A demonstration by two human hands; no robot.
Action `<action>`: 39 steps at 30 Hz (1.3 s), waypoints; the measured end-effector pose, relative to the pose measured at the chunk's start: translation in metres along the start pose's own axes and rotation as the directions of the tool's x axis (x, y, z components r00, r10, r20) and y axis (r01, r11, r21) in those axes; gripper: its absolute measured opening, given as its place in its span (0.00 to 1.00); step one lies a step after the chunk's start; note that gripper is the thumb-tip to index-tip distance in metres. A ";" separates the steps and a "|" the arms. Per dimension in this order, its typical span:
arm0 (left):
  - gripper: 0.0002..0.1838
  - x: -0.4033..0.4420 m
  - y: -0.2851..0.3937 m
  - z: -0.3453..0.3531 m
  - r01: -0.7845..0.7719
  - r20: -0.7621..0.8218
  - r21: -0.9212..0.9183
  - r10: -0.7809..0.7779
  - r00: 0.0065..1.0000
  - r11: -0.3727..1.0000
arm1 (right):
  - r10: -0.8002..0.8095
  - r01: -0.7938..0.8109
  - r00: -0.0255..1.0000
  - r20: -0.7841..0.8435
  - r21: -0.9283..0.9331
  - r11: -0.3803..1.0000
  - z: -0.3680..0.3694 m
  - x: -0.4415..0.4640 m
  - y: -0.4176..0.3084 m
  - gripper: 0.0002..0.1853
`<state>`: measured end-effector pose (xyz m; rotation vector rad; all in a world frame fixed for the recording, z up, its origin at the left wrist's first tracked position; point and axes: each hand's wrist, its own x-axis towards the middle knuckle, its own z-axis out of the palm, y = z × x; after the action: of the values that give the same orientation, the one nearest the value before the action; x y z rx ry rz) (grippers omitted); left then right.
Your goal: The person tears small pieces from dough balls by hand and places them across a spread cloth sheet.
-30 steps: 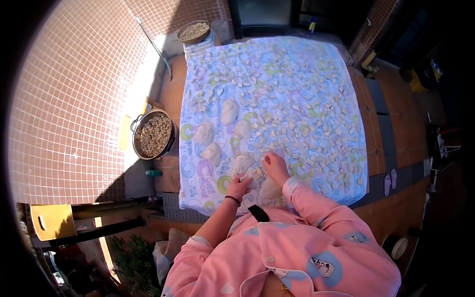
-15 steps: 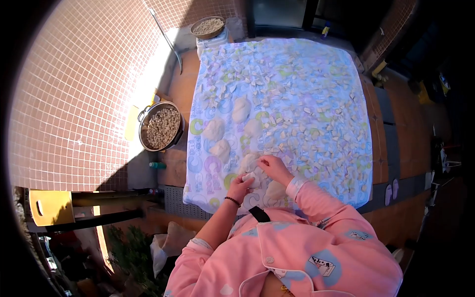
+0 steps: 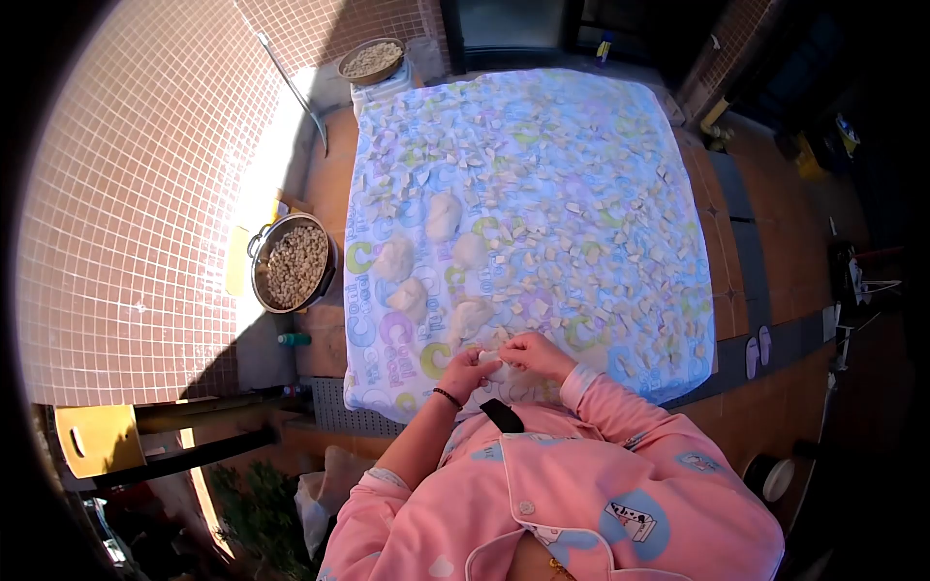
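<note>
Close to the cloth's near edge, my left hand (image 3: 465,373) is closed around a white piece (image 3: 490,357) of a pale, chalky-looking lump. My right hand (image 3: 538,355) meets it from the right, fingers pinched together at the piece's edge. Just beyond the hands lies a pale rounded lump (image 3: 471,318) on the patterned cloth (image 3: 365,320). Several similar lumps sit farther left, among them one large lump (image 3: 444,216). Small off-white chunks (image 3: 538,232) are scattered over the rest of the cloth. What exactly the lumps are made of, I cannot tell.
A metal pot (image 3: 294,263) full of small pale pieces stands left of the cloth. Beyond the far left corner is a round basket (image 3: 372,61) of similar pieces. A green bottle (image 3: 294,339) lies near the pot; purple slippers (image 3: 758,351) are on the right.
Both hands have come nearer to my body, and the right has moved down level with the left, meeting at the white piece. The whole view has shifted slightly.
</note>
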<state>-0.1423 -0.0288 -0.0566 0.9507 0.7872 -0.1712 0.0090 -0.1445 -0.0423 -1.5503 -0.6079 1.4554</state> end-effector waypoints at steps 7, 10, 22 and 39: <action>0.10 0.011 -0.012 -0.010 -0.041 -0.088 -0.319 0.014 0.996 0.947 | -0.402 0.256 0.814 -0.419 -0.363 0.896 -0.013 0.026 0.021 0.08; 0.11 0.006 -0.010 -0.014 -0.014 -0.109 -0.389 -0.031 0.994 0.921 | -0.468 0.196 0.817 -0.338 -0.600 0.776 -0.009 0.039 0.010 0.07; 0.14 -0.004 -0.007 -0.011 -0.014 -0.073 -0.488 -0.025 0.997 0.873 | -0.186 0.175 0.978 -0.094 -0.113 0.978 0.011 0.014 0.002 0.13; 0.12 -0.014 -0.025 -0.013 0.036 0.046 -0.444 -0.018 0.999 0.895 | 0.110 -0.103 0.994 -0.006 0.304 0.947 0.006 -0.010 0.019 0.09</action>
<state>-0.1705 -0.0364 -0.0680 0.4992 0.7594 -0.0291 -0.0023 -0.1606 -0.0522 -1.3713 -0.2728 1.5292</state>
